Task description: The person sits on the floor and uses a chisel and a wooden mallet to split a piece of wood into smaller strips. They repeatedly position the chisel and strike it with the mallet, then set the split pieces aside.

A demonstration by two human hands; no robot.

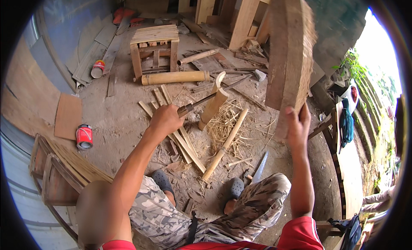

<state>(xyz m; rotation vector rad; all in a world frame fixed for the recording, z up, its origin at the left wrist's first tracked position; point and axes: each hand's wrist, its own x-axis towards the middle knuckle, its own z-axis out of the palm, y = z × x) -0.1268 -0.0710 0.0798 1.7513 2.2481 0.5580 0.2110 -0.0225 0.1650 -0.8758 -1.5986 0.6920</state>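
Observation:
My left hand (pixel 164 120) grips the handle of a long knife (pixel 201 101). Its blade is set into the split top of a short bamboo section (pixel 213 106), which stands tilted on the dirt floor. My right hand (pixel 298 126) is raised at the right and holds a thick, rough wooden block (pixel 287 52) high above the floor, blurred by motion. Flat bamboo strips (pixel 185 143) and a thin bamboo pole (pixel 226 143) lie on the ground in front of my feet, among pale shavings.
A slatted wooden stool (pixel 154 47) stands beyond, with a thick bamboo length (pixel 176 77) lying before it. A red can (pixel 84 136) and a slatted frame (pixel 64 168) are at the left. A hand saw (pixel 259 168) lies by my right foot. Timber leans at the back.

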